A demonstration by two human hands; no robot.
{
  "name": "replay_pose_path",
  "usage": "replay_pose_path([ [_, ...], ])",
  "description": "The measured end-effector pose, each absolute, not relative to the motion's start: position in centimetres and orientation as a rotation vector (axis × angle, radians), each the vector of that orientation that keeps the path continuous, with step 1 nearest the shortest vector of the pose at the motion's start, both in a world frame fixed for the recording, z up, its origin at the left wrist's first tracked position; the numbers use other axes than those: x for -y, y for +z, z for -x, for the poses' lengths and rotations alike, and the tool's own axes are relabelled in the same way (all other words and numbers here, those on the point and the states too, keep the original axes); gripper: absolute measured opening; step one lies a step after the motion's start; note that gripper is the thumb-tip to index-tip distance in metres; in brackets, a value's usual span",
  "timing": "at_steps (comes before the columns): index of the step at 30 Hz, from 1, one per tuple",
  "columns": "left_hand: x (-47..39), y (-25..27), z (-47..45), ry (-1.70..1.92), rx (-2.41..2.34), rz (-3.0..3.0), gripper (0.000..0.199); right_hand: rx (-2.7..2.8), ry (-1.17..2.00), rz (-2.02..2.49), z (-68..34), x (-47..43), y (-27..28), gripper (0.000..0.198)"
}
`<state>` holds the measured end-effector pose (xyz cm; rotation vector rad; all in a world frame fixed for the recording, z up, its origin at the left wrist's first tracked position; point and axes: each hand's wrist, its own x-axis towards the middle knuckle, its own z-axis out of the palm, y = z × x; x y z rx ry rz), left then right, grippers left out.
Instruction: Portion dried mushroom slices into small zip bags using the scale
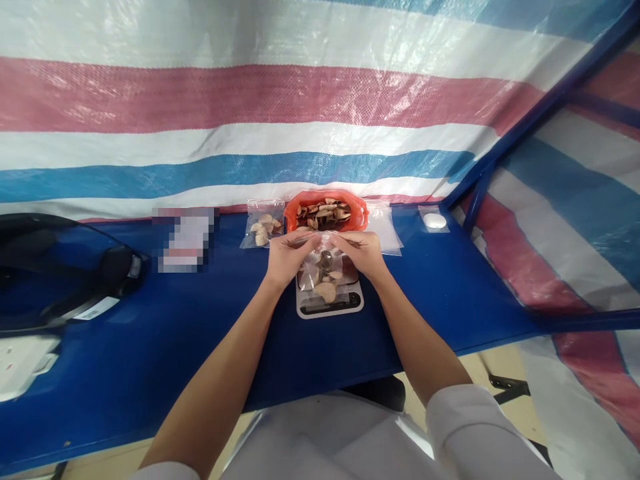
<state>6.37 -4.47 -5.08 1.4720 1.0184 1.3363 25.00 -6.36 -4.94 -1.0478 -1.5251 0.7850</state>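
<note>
Standing by the table. Small clear plastic bag of dried slices [327, 275] in the middle of the work, hanging mouth up in front of the white kitchen scale with a black panel [306, 311]; seen from above, its lower end covers part of the panel. Cannot tell whether its base touches the scale.

Grip: left hand [294, 252] and right hand [358, 249] both closed in a pinch on the bag's top edge, thumbs and fingers almost meeting at the centre. Palms bear nothing.

Handling, my judgement: very light, a few thin pieces only. Film soft and slick, no stiffness of its own; it would fold or skate under a loose touch. Slices look dry and hard-edged, probably brittle; squeezing the belly might snap them or prick the film. Best hold is the top strip, one pinch towards each corner, weight left to hang. If it must be lifted one-handed, pinch the middle of that strip.

About it on the blue tabletop [220, 300]: red plastic bag [361, 212] standing open behind the hands, full of brown-edged dried slices [325, 213]; a second clear bag with pale pieces [250, 235] just left of it; flat clear plastic bags [389, 233] to its right.
</note>
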Motion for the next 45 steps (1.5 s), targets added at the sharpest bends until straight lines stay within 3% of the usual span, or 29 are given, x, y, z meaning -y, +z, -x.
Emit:
replay_pose_path([
  [14, 4.3, -5.5, -5.5, 1.397, -0.988, -1.454, 0.036, 1.218, 0.937, 1.092, -24.7, 6.2, -5.3, 0.03],
  [23, 4.2, -5.5, -5.8, 1.341, -0.946, -1.443, 0.029, 1.325, 0.902, 1.098, -24.1, 6.1, -5.6, 0.025],
  [45, 4.6, -3.4, -1.2, 1.253, -1.052, -1.507, 0.046, 1.292, 1.008, 1.065, -21.6, 6.0, -3.5, 0.041],
])
